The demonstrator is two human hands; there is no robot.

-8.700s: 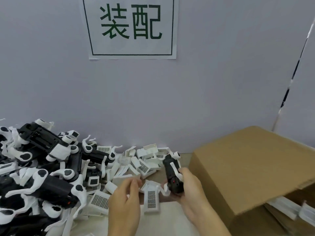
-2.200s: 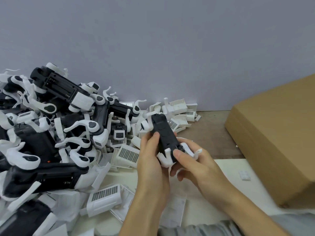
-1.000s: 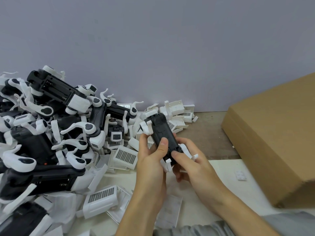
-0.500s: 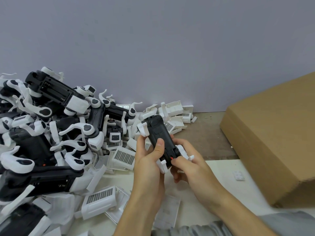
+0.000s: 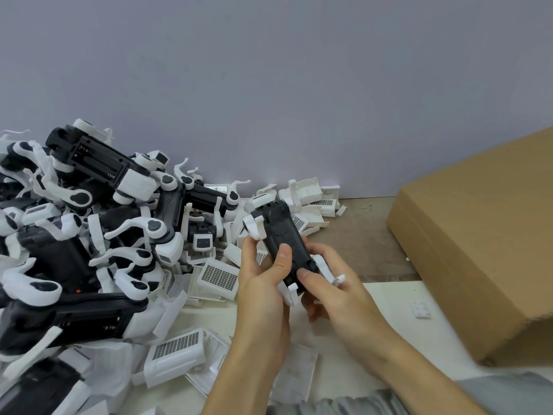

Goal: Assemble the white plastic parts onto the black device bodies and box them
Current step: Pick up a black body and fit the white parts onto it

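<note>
I hold one black device body (image 5: 281,235) with white arms, underside up, at mid-frame. My left hand (image 5: 263,283) grips its left side, thumb pressed on the black shell. My right hand (image 5: 332,286) grips its near end, thumb on the rear edge beside a white folded arm (image 5: 326,266). A heap of black bodies with white arms (image 5: 89,235) fills the left. Loose white grille parts (image 5: 175,351) lie in front of the heap and along the wall.
A large brown cardboard box (image 5: 484,244) stands at the right, its top flap down. A small white piece (image 5: 421,309) lies on the pale mat by the box. The grey wall runs close behind the table. White leaflets (image 5: 296,372) lie under my wrists.
Over the last second the body has tilted slightly and shifted left in my hands. My left thumb has slid further onto the shell. Both hands keep hold of it.
</note>
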